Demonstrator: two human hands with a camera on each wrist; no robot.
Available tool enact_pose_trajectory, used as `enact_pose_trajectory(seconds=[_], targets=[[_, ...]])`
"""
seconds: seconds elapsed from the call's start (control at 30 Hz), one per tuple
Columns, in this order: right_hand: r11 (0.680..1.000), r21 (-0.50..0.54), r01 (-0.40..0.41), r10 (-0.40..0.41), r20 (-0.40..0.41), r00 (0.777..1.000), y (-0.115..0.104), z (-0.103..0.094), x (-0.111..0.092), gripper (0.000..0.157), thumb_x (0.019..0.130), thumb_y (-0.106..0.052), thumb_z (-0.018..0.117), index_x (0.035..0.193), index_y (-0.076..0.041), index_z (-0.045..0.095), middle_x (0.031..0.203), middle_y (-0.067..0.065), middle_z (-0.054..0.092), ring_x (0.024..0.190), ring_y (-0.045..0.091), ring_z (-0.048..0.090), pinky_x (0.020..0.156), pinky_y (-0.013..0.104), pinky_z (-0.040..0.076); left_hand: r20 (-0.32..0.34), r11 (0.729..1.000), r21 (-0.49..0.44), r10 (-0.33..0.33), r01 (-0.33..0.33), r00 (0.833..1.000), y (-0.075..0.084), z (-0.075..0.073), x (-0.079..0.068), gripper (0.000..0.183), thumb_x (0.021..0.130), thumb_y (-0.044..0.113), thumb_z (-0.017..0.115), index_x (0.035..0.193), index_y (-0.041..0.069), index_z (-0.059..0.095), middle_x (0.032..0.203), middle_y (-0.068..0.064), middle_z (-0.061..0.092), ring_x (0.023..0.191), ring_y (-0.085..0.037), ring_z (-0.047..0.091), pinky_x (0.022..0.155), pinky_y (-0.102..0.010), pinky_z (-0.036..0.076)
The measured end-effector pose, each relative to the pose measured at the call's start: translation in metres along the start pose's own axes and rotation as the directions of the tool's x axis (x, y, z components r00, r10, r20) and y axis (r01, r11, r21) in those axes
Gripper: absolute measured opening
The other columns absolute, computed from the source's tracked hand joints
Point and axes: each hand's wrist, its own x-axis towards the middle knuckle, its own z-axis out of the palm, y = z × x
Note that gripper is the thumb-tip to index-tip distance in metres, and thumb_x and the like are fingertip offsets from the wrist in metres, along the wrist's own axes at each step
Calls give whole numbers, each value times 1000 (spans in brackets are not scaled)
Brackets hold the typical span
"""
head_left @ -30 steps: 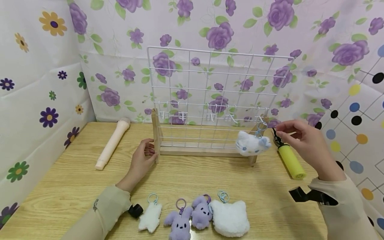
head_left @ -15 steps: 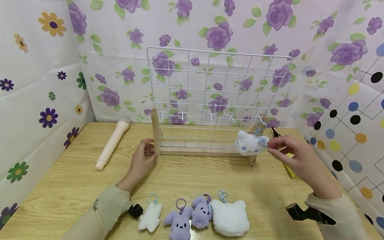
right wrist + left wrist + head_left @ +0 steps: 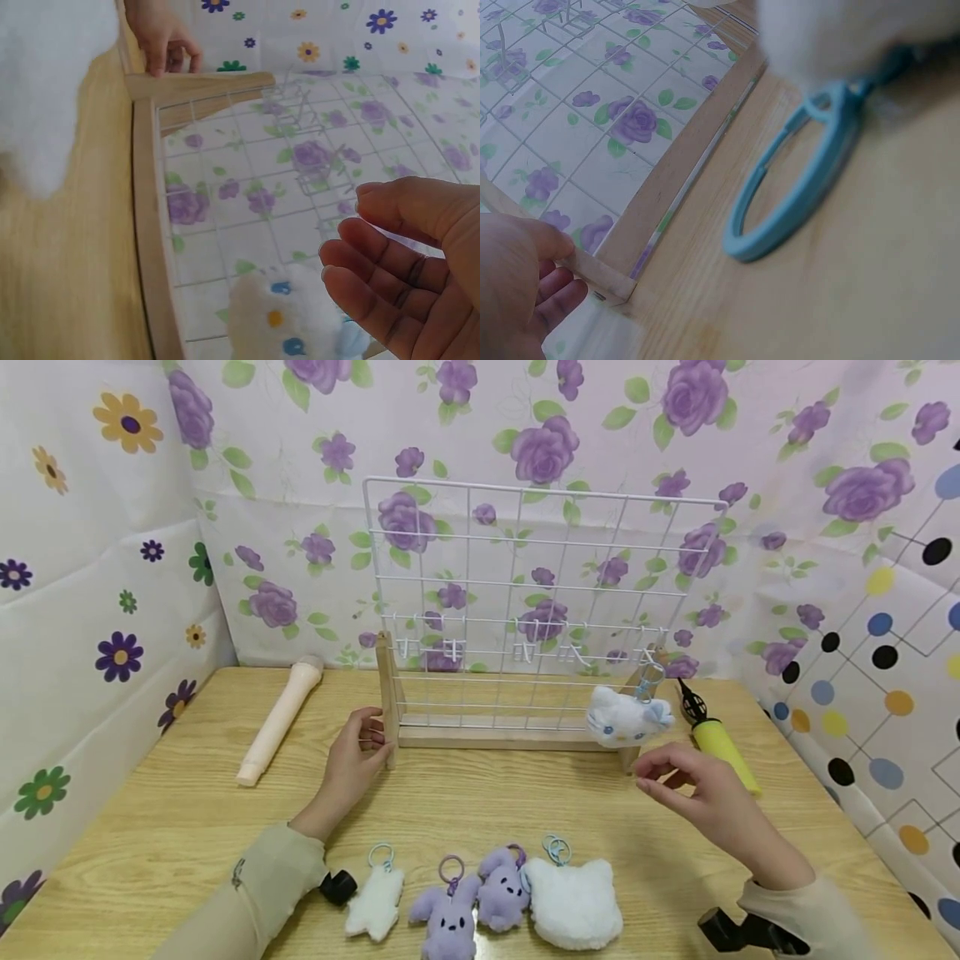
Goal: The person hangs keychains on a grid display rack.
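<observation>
A white wire grid rack (image 3: pixel 543 583) on a wooden stand (image 3: pixel 510 742) stands at the back of the table. My left hand (image 3: pixel 354 768) holds the lower left post; in the left wrist view its thumb lies over the wooden end piece (image 3: pixel 604 274). From the rightmost hook hangs a white cat plush keychain (image 3: pixel 624 717) with blue eyes and a blue bow, tilted sideways. Just below and right of it is my right hand (image 3: pixel 697 789), fingers loosely bent, thumb apart, holding nothing. In the right wrist view, the plush (image 3: pixel 274 319) shows beside those fingertips.
Along the front lie a white star-shaped plush keychain (image 3: pixel 377 903), two purple plush keychains (image 3: pixel 450 920) and a bigger white plush keychain (image 3: pixel 576 906). Several other hooks (image 3: pixel 452 649) hang on the grid. A pale tube (image 3: pixel 277 727) lies left, a yellow hand pump (image 3: pixel 723 752) right.
My right hand has come from beside the pump, past the hanging plush's bow, down and left to below it. The plush still hangs on its hook. My left hand stays on the post.
</observation>
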Motion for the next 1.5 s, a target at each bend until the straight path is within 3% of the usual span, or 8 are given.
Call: enact_pose_trajectory(seconds=[0.43,0.63,0.77,1.13,1.5], targets=[[993,107,-39,24,143,989,6,42,-12,15,87,-7,69,98,-17,67,90,0,68,79,-4,60,60,20,54,-3,1000,6,11,-11,1000,1,0,0,55,83,-7,69,131,0,43,110,-21,58,95,-31,61,82,-40,56],[989,142,-34,0,233,972,12,65,-13,9,87,-8,69,96,-9,68,89,3,68,79,-4,58,60,19,53,0,1000,10,1,-1,1000,0,0,0,55,83,-7,68,131,0,42,111,-21,57,95,-31,61,83,-40,56],[985,157,-76,23,317,948,16,78,-13,10,87,-6,68,97,-7,67,91,5,68,80,-3,58,61,19,53,2,1000,8,-9,9,1000,0,0,1,56,83,-7,69,131,0,42,111,-21,57,96,-31,61,84,-41,56],[979,141,-147,64,475,878,16,87,-9,18,88,-15,70,104,-10,66,95,1,65,80,0,58,66,20,53,-1,1000,8,-3,3,1000,-1,0,0,56,83,-6,69,131,1,42,111,-20,57,96,-31,61,84,-42,55],[986,117,-117,42,504,862,16,91,-6,20,87,-13,70,107,-10,66,94,-1,62,76,-2,54,64,18,51,-12,1000,7,6,-6,1000,-2,2,1,54,84,-6,68,131,0,43,110,-20,58,95,-30,61,83,-39,56]])
